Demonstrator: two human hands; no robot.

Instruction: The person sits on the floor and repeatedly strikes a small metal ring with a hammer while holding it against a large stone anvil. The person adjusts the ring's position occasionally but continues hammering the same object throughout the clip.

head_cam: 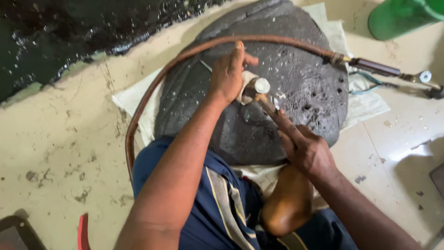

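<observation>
While your left hand [227, 74] pinches the small white-tipped piece [260, 86] on the dark tube [296, 78], your right hand [306, 147], closed on a thin tool [267, 105], angles up toward it from just below.

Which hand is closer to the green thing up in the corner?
The right hand. It sits below and to the left of the green container. The left hand is farther left, resting on the dark rubber tube.

Left hand [227, 74] grips white-capped tube [259, 86] on dark rubber sheet [305, 88]; right hand [307, 150] touches it.
</observation>
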